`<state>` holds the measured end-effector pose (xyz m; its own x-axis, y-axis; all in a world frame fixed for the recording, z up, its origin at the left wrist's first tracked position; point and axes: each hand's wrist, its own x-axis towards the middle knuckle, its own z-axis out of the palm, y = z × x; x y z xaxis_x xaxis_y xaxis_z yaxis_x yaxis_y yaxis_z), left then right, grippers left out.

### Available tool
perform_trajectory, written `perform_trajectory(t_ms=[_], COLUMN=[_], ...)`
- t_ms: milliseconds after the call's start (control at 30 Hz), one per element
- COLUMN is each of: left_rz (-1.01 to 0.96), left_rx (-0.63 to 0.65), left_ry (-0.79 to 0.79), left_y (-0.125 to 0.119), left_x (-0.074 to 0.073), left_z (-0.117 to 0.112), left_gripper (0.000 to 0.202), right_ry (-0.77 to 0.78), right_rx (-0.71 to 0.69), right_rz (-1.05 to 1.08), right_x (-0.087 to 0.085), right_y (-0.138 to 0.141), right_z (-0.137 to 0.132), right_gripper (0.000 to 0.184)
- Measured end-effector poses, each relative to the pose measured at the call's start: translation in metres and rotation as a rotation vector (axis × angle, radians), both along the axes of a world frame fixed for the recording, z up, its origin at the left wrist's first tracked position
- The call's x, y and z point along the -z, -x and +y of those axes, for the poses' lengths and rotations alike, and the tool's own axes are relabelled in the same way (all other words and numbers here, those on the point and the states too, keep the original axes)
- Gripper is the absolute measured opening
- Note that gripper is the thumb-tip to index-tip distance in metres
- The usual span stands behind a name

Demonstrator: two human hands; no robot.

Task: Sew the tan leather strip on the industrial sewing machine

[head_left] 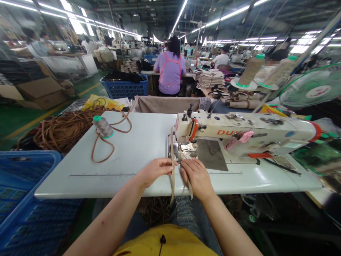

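My left hand (158,170) pinches a long tan strap (173,185) between thumb and fingers, just left of the sewing machine's needle area. The strap runs up beside the machine head and hangs over the table's front edge. My right hand (197,177) is closed over a second tan strip (190,189), whose tail sticks out below the palm. Its fingertips rest close to the metal needle plate (188,147) of the white sewing machine (247,131). The fingers partly hide the strip where it meets the machine.
A grey thread cone (103,127) stands on the white table (144,142), near a loop of brown cord (93,151). Brown straps (66,133) lie heaped at left, above a blue basket (29,192). A green fan (314,87) stands at right. Ahead sits a person in purple (172,73).
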<state>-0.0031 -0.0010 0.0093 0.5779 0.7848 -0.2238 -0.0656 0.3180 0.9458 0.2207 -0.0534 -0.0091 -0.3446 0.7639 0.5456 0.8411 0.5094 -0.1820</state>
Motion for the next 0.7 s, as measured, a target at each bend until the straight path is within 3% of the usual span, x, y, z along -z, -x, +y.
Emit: perform_trajectory(t_ms=[167,267,367,433,700], left_rz=[-0.057,-0.084,-0.029,-0.012,0.067], left_rx=[0.004,-0.027,0.062,0.097,0.044], left_ry=[0.014,0.033,-0.021,-0.050,-0.080], left_y=[0.002,0.003,0.006,0.008,0.012], left_x=[-0.001,0.000,0.001,0.001,0.011], left_z=[0.000,0.000,-0.001,-0.001,-0.003], left_gripper=[0.058,0.049,0.039,0.040,0.044], right_ry=[0.009,0.007,0.002,0.006,0.051], right_rx=[0.003,0.012,0.030,0.038,0.055], right_rz=[0.003,0.004,0.011,0.010,-0.013], right_x=[-0.001,-0.001,-0.001,0.000,0.001], right_y=[0.001,0.001,0.001,0.001,0.001], right_z=[-0.001,-0.001,0.000,0.000,0.004], right_gripper=[0.024,0.025,0.026,0.026,0.031])
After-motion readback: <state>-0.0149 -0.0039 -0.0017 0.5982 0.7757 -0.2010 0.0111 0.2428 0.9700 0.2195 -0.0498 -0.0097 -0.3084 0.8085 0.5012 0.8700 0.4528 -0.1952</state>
